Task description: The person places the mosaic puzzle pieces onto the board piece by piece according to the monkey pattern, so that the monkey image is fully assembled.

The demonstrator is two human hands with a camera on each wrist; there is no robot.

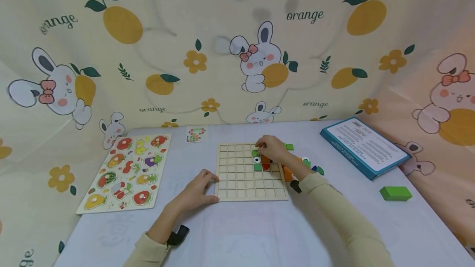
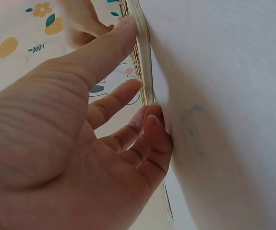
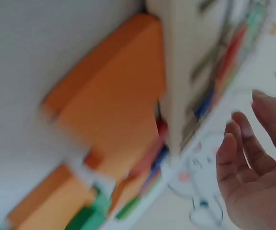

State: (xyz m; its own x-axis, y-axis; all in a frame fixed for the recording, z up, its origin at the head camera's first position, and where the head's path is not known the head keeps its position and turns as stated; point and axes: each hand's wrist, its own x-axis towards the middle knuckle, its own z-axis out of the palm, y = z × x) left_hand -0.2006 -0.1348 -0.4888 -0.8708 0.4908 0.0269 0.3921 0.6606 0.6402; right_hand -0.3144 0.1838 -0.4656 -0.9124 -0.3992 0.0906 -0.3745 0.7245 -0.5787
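Note:
A wooden grid board (image 1: 237, 182) lies flat on the white table. My left hand (image 1: 198, 190) rests at its left side; thumb and fingertips touch the edge (image 2: 145, 52), the fingers loosely bent. Over the upper right of the grid is my right hand (image 1: 275, 150), its fingertips by a green tile (image 1: 255, 152). Nothing shows between its thumb and fingers (image 3: 237, 155) in the right wrist view. Below them sit a white eye tile (image 1: 257, 160), another green tile (image 1: 257, 167) and a red piece (image 1: 265, 165). The right hand and forearm hide part of the board.
Loose orange pieces (image 3: 123, 91) and other coloured ones lie along the board's right side. A fruit puzzle board (image 1: 157, 172) is at the left, a small pattern card (image 1: 196, 134) behind. To the right are a blue-edged box (image 1: 365, 147) and a green block (image 1: 395, 193).

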